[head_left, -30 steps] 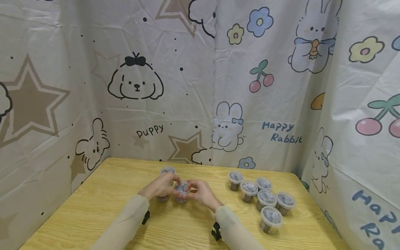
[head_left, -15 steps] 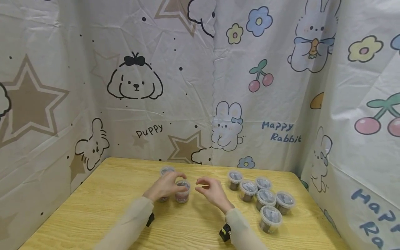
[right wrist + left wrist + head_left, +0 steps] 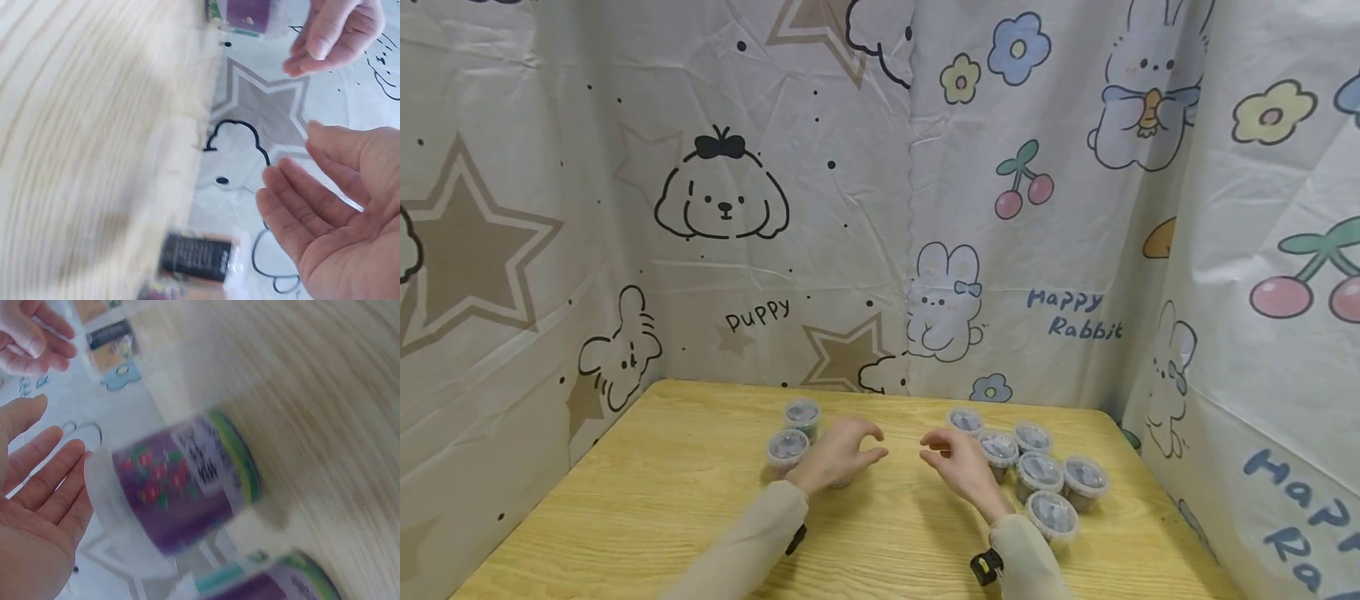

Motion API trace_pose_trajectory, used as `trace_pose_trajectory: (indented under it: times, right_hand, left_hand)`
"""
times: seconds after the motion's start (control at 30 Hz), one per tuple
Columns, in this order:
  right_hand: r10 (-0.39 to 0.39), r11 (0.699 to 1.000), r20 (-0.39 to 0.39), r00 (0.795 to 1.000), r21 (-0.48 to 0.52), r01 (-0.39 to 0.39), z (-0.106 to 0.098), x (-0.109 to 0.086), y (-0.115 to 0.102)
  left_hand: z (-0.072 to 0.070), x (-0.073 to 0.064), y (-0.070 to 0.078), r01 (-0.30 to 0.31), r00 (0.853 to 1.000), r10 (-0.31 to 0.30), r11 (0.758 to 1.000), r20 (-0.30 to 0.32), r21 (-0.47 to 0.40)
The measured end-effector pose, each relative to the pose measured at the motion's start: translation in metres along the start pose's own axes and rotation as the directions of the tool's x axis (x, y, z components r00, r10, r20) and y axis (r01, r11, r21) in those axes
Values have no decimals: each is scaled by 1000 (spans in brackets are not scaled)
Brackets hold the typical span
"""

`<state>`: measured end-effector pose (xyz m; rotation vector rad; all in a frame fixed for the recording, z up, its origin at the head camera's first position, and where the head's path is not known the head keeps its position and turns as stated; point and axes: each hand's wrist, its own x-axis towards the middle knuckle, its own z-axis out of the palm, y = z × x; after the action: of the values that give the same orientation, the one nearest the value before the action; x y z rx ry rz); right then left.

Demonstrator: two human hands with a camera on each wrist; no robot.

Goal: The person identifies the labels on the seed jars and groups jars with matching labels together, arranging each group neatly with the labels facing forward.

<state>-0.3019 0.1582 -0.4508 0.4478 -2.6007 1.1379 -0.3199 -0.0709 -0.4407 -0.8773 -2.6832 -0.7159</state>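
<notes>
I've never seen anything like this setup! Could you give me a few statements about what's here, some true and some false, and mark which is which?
1. The left hand and the right hand are both holding nothing. True.
2. More tubs stand on the left than on the right. False: the right group of tubs shows six, the left group of tubs three, one partly hidden by the left hand.
3. The table is black. False: the table has a yellowish wood grain.
4. A tub near the left hand has a purple label with red fruit. True.
5. The cloth backdrop bears the word "puppy". True.
</notes>
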Motion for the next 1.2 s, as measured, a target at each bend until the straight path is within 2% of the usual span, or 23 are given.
trace_pose_trajectory:
  times: [0.1,0.27,0.37,0.5,0.57,0.7,0.77,0.93,1.2]
  right_hand:
    - [22,999,5,1000,-25,-22,-13,-5,3]
    - [30,998,15,999,-50,-30,-36,-13,14]
    - [32,996,43,999,-79,-28,-52,-18,21]
    - [79,990,68,995,-121,-70,-74,-27,27]
    - [91,986,68,994,-144,-80,-82,-32,30]
    - [40,981,61,997,-191,-28,-94,-43,38]
    - [28,975,48,998,-220,-17,-99,-47,42]
    - [36,961,22,999,-276,-29,-110,-56,48]
    - [0,959,56,998,-285,16,-132,-66,59]
  left_hand:
    - [7,4,10,-39,999,39,999,8,27]
    - [22,11,28,-153,988,152,988,5,30]
    - [32,13,37,-184,983,183,983,23,20]
    - [42,16,51,-224,974,224,974,39,10]
    - [46,18,58,-262,965,261,965,32,10]
    - [55,20,72,-334,943,333,942,19,19]
    - [59,21,78,-368,930,367,929,16,50]
    - [69,25,90,-392,919,386,917,82,76]
    - [81,30,106,-384,909,366,921,201,59]
